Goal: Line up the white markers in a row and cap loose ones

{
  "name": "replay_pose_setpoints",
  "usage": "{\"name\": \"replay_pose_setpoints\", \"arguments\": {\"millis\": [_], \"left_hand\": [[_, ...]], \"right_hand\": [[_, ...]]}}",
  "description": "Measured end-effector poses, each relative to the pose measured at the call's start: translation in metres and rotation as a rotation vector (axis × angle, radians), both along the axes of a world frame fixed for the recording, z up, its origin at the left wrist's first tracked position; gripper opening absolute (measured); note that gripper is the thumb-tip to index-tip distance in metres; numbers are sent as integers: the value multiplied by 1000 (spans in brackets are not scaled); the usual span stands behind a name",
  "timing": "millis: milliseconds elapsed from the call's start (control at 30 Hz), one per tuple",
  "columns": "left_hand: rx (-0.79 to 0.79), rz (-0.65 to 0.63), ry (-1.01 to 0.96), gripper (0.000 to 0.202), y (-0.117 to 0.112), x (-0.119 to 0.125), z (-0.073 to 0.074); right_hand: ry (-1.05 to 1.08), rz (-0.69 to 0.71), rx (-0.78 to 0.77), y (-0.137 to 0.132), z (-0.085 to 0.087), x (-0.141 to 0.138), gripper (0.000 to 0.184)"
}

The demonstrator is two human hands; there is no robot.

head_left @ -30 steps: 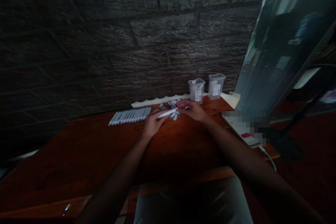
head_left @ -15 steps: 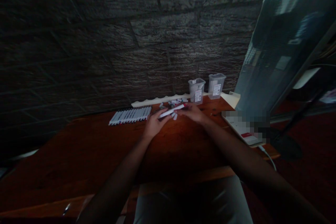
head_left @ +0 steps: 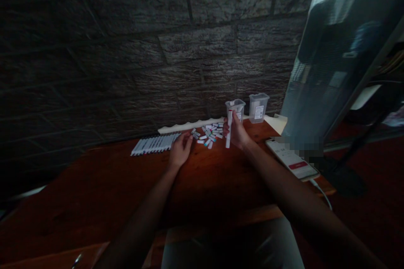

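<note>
In my right hand (head_left: 239,135) a white marker (head_left: 229,129) stands nearly upright, its red end at the top and the fingers wrapped around it. My left hand (head_left: 180,150) rests low over the table with loosely bent fingers and nothing visible in it. It lies between the right end of a row of white markers (head_left: 154,144) and a loose pile of small marker caps (head_left: 208,134). The caps are mostly white or grey, some with coloured ends. My left fingers partly cover the row's end.
Two clear plastic containers (head_left: 259,108) with labels stand at the back right; my right hand partly hides the nearer one. A pale wavy-edged strip (head_left: 189,125) runs along the stone wall. A phone (head_left: 293,159) with a cable (head_left: 322,191) lies at the wooden table's (head_left: 126,189) right edge.
The marker was held slantwise between both hands. Now my left hand has let go and moved slightly left, while my right hand has turned the marker upright. More of the caps show.
</note>
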State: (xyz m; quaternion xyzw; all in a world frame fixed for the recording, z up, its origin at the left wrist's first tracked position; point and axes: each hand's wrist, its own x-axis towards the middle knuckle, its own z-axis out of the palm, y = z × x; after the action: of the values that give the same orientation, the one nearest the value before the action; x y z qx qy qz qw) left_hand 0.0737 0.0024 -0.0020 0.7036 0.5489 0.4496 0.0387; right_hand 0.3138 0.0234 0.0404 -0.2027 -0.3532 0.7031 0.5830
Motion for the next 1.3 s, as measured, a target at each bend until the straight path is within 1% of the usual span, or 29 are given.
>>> {"name": "replay_pose_setpoints", "arguments": {"millis": [67,167,300,433,567,667,733,800,867,900,967,1033,1133,1200,1300], "left_hand": [[-32,-39,26,34,-1,4,-1],[-42,-62,36,35,-2,8,-2],[-40,-58,42,36,-3,8,-2],[-11,-64,46,34,-4,8,0],[13,-64,40,33,-6,9,1],[23,-58,31,32,-6,8,1],[24,-59,27,31,-6,8,1],[23,-66,25,31,-6,8,1],[20,-77,22,31,-6,8,1],[18,-81,20,31,-6,8,1],[12,-79,12,31,-6,8,1],[10,-77,1,31,-6,8,1],[8,-81,-6,30,-6,8,0],[-4,-80,-3,30,-6,8,0],[-16,-73,-5,31,-6,8,-1]], "right_hand": [[-2,43,-23,-3,4,4,62],[-12,56,-40,-3,5,11,68],[-40,23,-43,-2,4,13,66],[-138,-49,-32,-3,2,4,62],[-240,-124,-22,-2,-4,-4,61],[-259,-163,-1,3,-11,-6,60],[-283,-217,20,7,-15,-6,58],[-369,-290,54,9,-17,-4,58],[-461,-357,80,10,-16,-1,58],[-474,-379,86,9,-13,2,58],[-402,-403,99,9,-7,8,56],[-265,-436,130,9,1,17,51],[-146,-552,170,12,9,31,48],[-150,-634,182,15,11,40,48],[-236,-754,215,19,9,50,41]]}}
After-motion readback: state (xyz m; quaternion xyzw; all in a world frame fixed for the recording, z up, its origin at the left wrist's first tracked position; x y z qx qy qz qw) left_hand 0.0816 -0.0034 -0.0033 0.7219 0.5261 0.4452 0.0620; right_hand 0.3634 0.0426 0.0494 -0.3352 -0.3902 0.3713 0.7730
